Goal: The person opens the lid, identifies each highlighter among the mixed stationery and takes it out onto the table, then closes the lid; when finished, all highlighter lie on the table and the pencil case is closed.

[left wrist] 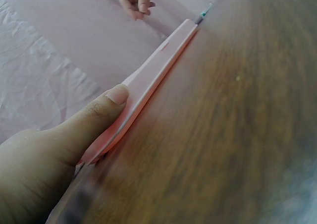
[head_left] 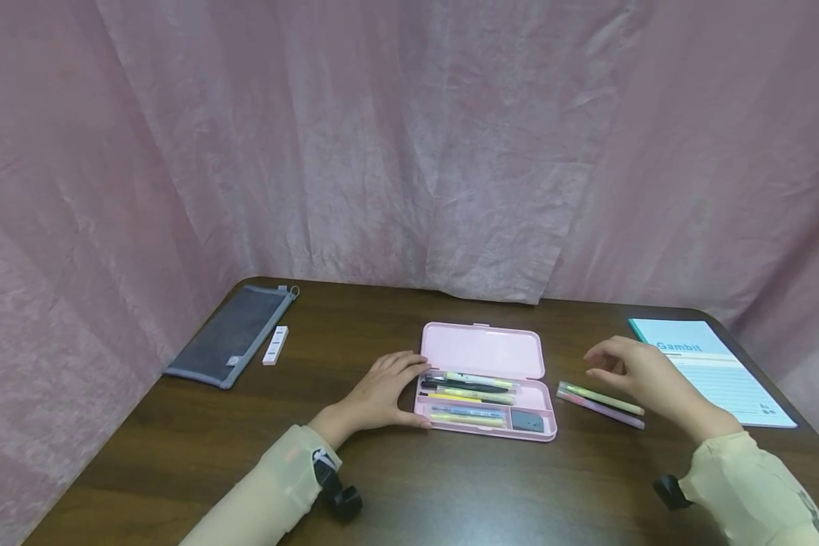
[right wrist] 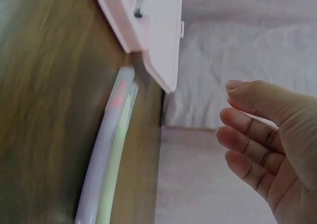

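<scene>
A pink pencil case [head_left: 547, 413] lies with its lid [head_left: 481, 350] folded back on the brown table. Inside are several pens [head_left: 467, 390] and a dark grey-blue eraser [head_left: 527, 421]. My left hand [head_left: 382, 390] holds the case at its left end, thumb along the front side and fingers at the back; in the left wrist view the thumb [left wrist: 106, 105] presses on the pink wall. My right hand [head_left: 644, 375] hovers empty, fingers loosely bent, above a green pen [head_left: 607, 399] and a purple pen [right wrist: 96, 169] lying side by side right of the case.
At the left lies a grey zip pouch [head_left: 235, 334] with a small white bar-shaped item [head_left: 275, 346] beside it. A notebook marked Gambit [head_left: 717, 379] lies at the right edge of the table [head_left: 396, 493]. Pink curtains [head_left: 409, 152] hang behind.
</scene>
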{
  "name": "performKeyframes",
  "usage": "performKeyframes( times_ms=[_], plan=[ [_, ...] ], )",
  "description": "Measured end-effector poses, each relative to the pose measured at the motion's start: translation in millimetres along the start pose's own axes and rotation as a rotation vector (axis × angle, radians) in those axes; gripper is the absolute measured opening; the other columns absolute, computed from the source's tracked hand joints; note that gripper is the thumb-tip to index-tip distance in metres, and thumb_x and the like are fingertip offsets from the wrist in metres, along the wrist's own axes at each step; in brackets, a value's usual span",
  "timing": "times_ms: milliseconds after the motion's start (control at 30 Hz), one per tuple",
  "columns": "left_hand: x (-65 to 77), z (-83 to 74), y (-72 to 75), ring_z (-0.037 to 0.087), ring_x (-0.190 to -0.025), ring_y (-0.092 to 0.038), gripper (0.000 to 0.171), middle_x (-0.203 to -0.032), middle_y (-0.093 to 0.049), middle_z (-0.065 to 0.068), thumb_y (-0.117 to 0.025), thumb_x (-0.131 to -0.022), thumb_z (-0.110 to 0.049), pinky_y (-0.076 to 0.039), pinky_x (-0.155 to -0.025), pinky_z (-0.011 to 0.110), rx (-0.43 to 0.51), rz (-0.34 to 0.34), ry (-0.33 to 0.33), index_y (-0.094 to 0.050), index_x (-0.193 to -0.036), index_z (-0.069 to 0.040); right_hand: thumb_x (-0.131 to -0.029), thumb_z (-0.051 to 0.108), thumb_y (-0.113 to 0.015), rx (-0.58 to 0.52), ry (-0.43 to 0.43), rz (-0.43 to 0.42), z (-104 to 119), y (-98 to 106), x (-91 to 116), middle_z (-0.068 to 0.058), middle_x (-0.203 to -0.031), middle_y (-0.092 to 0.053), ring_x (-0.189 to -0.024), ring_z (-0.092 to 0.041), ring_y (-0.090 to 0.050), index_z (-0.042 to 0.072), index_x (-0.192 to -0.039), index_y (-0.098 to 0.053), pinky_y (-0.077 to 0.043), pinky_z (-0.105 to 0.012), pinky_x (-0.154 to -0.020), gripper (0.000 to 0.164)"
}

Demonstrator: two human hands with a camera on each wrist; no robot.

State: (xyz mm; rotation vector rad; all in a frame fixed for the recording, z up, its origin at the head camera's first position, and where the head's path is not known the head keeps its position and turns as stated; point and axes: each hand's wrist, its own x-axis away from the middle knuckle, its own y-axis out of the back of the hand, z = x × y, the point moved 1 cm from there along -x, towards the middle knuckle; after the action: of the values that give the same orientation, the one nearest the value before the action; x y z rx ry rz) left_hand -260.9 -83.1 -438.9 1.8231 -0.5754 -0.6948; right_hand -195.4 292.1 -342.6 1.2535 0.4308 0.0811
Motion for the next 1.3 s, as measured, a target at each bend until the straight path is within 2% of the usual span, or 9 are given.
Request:
performKeyframes(
  times_ms=[133, 467, 700, 900, 1300],
  plan=[
    [0.2, 0.1, -0.2, 0.021, -0.134, -0.027, 0.097, -0.141, -0.037, -0.003, -0.044, -0.059, -0.085, -0.021, -0.111, 0.045, 0.008, 0.001, 0.000, -0.039, -0.135, -0.024, -0.077, 0.018, -0.069, 0.009, 0.018, 0.001, 11, -4, -11, 0.006, -0.080, -0.062, -0.067, -0.001, -0.053, 0.014, -0.090, -0.065, -0.046, -0.022, -0.058, 0.015],
    [0.5, 0.6, -0.6, 0.021, -0.135, -0.026, 0.095, -0.142, -0.036, -0.004, -0.043, -0.059, -0.085, -0.021, -0.111, 0.046, 0.015, 0.008, 0.003, -0.038, -0.135, -0.027, -0.079, 0.018, -0.067, -0.076, 0.002, 0.081, 34, -22, -27, 0.006, -0.082, -0.061, -0.072, -0.005, -0.053, 0.013, -0.095, -0.065, -0.046, -0.022, -0.061, 0.017],
    [0.4, 0.6, -1.0, 0.020, -0.135, -0.025, 0.094, -0.142, -0.035, -0.005, -0.044, -0.060, -0.084, -0.021, -0.111, 0.045, 0.006, 0.008, 0.007, -0.037, -0.135, -0.029, -0.076, 0.016, -0.070, -0.092, 0.039, 0.119, 44, -43, -34, 0.005, -0.084, -0.062, -0.076, -0.012, -0.055, 0.013, -0.094, -0.065, -0.047, -0.024, -0.064, 0.019],
    [-0.1, 1.0, -1.0, 0.020, -0.135, -0.025, 0.094, -0.142, -0.035, -0.005, -0.043, -0.060, -0.085, -0.020, -0.111, 0.045, 0.002, 0.001, 0.000, -0.037, -0.135, -0.029, -0.074, 0.015, -0.071, -0.096, 0.082, 0.120, 49, -59, -38, 0.007, -0.081, -0.061, -0.075, -0.009, -0.054, 0.014, -0.091, -0.065, -0.047, -0.021, -0.064, 0.018],
    [0.3, 0.2, -0.5, 0.020, -0.135, -0.025, 0.095, -0.142, -0.035, -0.005, -0.044, -0.060, -0.084, -0.020, -0.111, 0.044, -0.003, 0.012, 0.003, -0.037, -0.136, -0.027, -0.076, 0.016, -0.070, -0.095, 0.035, 0.189, 58, -73, -41, 0.007, -0.079, -0.059, -0.072, -0.007, -0.054, 0.016, -0.090, -0.066, -0.049, -0.027, -0.068, 0.015]
  ],
)
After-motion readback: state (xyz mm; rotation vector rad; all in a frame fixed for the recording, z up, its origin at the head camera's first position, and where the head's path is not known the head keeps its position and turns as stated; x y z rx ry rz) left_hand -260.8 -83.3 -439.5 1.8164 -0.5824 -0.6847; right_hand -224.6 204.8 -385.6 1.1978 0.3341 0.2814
